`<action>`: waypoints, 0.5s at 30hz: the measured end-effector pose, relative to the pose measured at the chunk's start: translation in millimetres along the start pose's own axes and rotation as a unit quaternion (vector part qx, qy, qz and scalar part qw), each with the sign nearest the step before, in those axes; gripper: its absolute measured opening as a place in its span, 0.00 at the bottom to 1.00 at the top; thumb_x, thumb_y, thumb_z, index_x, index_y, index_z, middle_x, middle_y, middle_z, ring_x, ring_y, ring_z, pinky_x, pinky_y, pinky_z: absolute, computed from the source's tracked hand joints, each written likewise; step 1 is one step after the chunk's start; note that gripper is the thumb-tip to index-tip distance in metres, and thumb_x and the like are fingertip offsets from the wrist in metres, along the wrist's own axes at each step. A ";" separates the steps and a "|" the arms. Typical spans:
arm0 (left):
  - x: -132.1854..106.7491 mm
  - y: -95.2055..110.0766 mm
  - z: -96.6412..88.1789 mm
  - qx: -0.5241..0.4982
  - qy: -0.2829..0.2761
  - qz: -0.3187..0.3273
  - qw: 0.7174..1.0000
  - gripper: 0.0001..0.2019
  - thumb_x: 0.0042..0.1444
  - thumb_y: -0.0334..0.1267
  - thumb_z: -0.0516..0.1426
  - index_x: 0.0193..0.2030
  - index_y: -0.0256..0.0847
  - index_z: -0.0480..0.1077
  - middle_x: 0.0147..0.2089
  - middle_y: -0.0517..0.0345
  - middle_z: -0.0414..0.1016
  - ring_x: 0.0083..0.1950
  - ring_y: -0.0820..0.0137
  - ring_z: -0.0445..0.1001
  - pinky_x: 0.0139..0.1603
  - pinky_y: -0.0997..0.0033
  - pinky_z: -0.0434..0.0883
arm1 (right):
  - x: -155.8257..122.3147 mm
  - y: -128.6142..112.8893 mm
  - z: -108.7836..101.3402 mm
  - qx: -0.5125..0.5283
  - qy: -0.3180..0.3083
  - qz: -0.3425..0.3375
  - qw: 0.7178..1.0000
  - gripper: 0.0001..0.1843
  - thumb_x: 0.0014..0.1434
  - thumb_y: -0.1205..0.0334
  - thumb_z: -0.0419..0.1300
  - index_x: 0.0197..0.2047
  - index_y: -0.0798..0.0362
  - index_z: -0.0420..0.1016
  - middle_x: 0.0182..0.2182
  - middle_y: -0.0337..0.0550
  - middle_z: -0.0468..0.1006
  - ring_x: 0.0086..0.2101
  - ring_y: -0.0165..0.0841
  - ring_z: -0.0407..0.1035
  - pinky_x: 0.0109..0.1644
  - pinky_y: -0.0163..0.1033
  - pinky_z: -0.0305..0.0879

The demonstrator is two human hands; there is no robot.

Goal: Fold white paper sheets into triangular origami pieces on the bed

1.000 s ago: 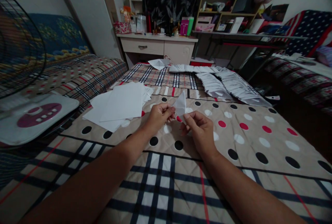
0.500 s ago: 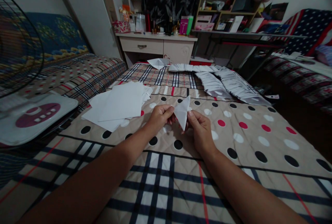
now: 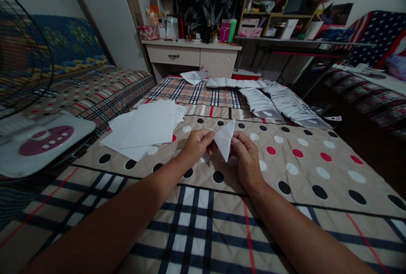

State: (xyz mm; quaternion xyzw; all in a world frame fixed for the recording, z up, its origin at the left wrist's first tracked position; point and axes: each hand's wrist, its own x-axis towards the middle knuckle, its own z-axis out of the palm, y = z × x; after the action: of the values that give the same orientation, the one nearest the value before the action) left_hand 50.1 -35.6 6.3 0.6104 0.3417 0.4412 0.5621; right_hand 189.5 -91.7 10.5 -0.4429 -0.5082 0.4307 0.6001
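Note:
A small folded piece of white paper, triangular with its tip pointing down, is held between both my hands just above the dotted bedspread. My left hand pinches its left corner with fingers closed. My right hand grips its right edge, fingers curled. A loose stack of flat white sheets lies on the bed to the left of my hands.
Rows of folded white paper pieces lie fanned across the far side of the bed, with one larger folded sheet near the dresser. A fan base stands at the left. Cluttered shelves and another bed are at the right.
The folded paper has turned from a narrow upright sliver into a broader triangle facing me, and both hands have drawn closer together around it.

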 end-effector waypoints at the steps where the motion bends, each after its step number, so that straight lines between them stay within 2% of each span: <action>1: -0.3 -0.5 0.5 0.001 0.014 0.003 1.000 0.24 0.54 0.58 0.55 0.22 0.37 0.66 0.17 0.62 0.65 0.17 0.78 0.61 0.19 0.77 0.59 | -0.7 -1.9 1.3 -0.014 0.001 -0.009 1.000 0.09 0.61 0.57 0.54 0.39 0.51 0.73 0.25 0.36 0.72 0.24 0.28 0.65 0.28 0.33 0.62; 4: -1.6 -1.9 1.2 0.021 0.051 0.013 0.998 0.23 0.57 0.55 0.54 0.22 0.37 0.66 0.17 0.62 0.65 0.17 0.77 0.62 0.19 0.77 0.60 | -1.8 -6.1 4.0 -0.049 -0.002 -0.026 0.998 0.10 0.61 0.57 0.54 0.42 0.50 0.72 0.27 0.36 0.73 0.24 0.28 0.65 0.28 0.33 0.63; 7: -3.6 -2.2 1.7 0.060 0.060 0.032 0.996 0.22 0.59 0.51 0.52 0.21 0.37 0.66 0.17 0.61 0.66 0.17 0.77 0.63 0.19 0.76 0.60 | -1.1 -5.8 4.0 -0.062 0.003 -0.034 0.997 0.09 0.60 0.60 0.54 0.41 0.51 0.73 0.30 0.38 0.75 0.27 0.28 0.65 0.30 0.33 0.63; 9: -5.3 -2.0 2.5 0.096 0.037 0.048 0.994 0.22 0.60 0.50 0.52 0.20 0.38 0.65 0.17 0.61 0.66 0.17 0.76 0.64 0.19 0.76 0.61 | 0.4 -3.5 2.8 -0.051 0.012 -0.032 0.998 0.07 0.58 0.61 0.56 0.38 0.52 0.73 0.31 0.38 0.75 0.29 0.29 0.66 0.31 0.33 0.63; 13: -7.8 -2.9 4.2 0.174 -0.044 0.047 0.983 0.20 0.62 0.46 0.49 0.22 0.39 0.66 0.17 0.61 0.67 0.18 0.75 0.66 0.21 0.76 0.63 | 7.3 4.2 -3.4 -0.049 0.015 -0.009 0.999 0.08 0.52 0.59 0.62 0.36 0.53 0.74 0.28 0.38 0.75 0.29 0.31 0.68 0.31 0.34 0.64; 15: -8.5 -3.9 4.4 0.236 -0.048 0.064 0.968 0.19 0.63 0.44 0.49 0.25 0.39 0.69 0.20 0.60 0.70 0.22 0.73 0.69 0.25 0.74 0.66 | 12.7 8.4 -8.5 -0.071 0.019 -0.004 0.997 0.08 0.48 0.60 0.64 0.34 0.53 0.73 0.26 0.37 0.75 0.26 0.30 0.67 0.29 0.34 0.63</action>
State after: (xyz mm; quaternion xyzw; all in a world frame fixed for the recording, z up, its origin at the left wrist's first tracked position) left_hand 51.2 -44.5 1.2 0.7670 0.3690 0.3531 0.3884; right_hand 198.7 -78.2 4.5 -0.4905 -0.5280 0.3826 0.5781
